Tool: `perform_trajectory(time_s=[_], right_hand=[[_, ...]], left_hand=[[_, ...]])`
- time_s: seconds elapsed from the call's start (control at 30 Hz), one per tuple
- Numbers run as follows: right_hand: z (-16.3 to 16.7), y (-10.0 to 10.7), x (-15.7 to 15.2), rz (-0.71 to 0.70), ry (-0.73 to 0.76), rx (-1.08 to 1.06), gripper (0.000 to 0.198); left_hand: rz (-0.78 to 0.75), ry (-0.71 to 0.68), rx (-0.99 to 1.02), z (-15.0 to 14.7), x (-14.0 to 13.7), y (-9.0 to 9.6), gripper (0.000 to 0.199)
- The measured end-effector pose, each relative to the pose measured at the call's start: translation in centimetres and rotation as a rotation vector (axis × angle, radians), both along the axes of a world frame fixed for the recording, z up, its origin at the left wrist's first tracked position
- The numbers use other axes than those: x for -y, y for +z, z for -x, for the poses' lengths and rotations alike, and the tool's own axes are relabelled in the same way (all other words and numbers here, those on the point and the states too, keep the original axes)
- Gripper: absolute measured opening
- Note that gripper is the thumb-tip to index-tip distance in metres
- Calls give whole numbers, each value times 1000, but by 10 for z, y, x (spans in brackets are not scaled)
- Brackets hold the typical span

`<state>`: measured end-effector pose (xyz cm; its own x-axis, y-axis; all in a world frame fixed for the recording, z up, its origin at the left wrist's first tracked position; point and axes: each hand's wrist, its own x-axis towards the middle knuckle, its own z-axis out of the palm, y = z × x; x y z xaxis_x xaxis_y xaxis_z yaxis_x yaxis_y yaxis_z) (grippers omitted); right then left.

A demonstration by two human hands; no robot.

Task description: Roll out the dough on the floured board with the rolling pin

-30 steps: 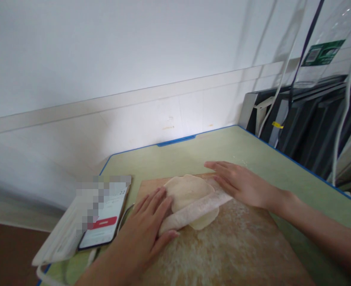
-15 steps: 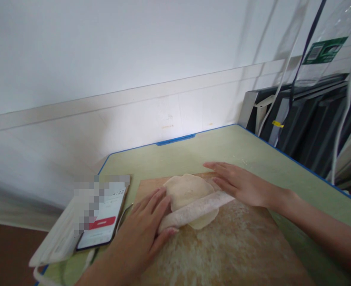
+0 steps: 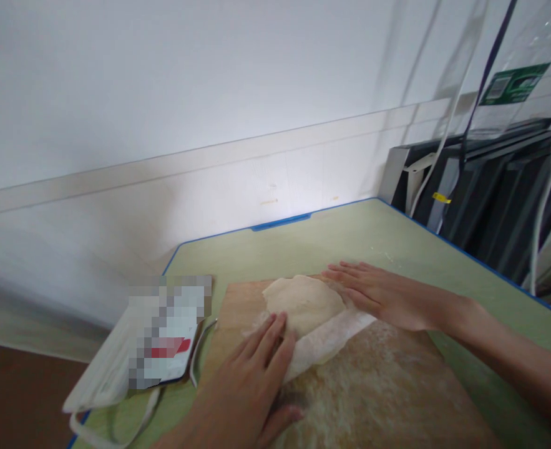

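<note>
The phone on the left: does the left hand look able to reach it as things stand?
Probably yes: the phone lies near the left hand, with only a pale cord between; that hand is at the rolling pin, though.

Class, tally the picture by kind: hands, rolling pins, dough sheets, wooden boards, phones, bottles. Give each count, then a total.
Hands: 2 (left hand, right hand)
Rolling pin: 1
Dough sheet: 1
Wooden board: 1
Phone: 1
Bottle: 1
Total: 7
</note>
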<state>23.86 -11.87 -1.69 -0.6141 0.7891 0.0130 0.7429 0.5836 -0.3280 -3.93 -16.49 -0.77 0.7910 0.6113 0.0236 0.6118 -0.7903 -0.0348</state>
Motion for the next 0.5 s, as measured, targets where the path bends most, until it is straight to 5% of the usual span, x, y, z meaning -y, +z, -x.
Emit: perform_trajectory(time_s=[0.13,0.5], right_hand=[[4,-1,-1,-66,-49,-87,49],[10,0,0,-228,-245,-203,43]], left_hand=[[-10,24,30,-1,-4,-2,47],[18,144,133,11,-26,-2,45]])
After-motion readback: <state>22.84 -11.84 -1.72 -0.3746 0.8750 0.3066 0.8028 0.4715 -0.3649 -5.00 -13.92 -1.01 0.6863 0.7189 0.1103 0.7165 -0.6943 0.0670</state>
